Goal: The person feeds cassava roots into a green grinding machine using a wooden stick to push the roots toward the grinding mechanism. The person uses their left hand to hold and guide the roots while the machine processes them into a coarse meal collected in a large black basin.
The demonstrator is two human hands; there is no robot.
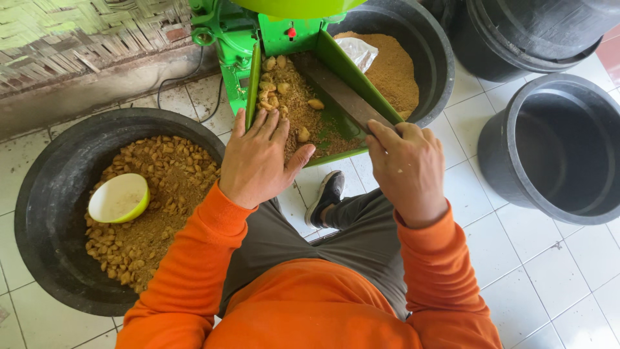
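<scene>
A: What is seen in the head view, and where are the things being handled?

B: A green feed tray [336,55] of a green machine [223,39] is seen at the far middle, sloping toward the person. Crumbly brown meal with pale lumps [290,97] is spread in it. A flat dark wooden stick [339,90] is laid across the tray, its long axis running from far left to near right.

A: How is the left hand placed?

B: The left hand [258,158] is laid palm down on the tray's near left part, fingers spread and pointed far, into the meal. The lumps lie just beyond the fingertips, toward the far side. Nothing is pinched by it.

A: And the right hand?

B: The right hand [407,168] is closed around the stick's near end at the tray's near right corner, knuckles up. The rest of the stick extends away from it, far and to the left. The stick is nearer to this hand; the lumps are nearer to the left one.

A: What surrounds them?

B: A black tub [39,213] of lumpy brown material with a pale bowl [119,197] in it is seen at the left. A tub of fine brown powder [433,64] stands beyond the tray, and an empty black tub [555,148] at the right, all on a white tiled floor [555,284].
</scene>
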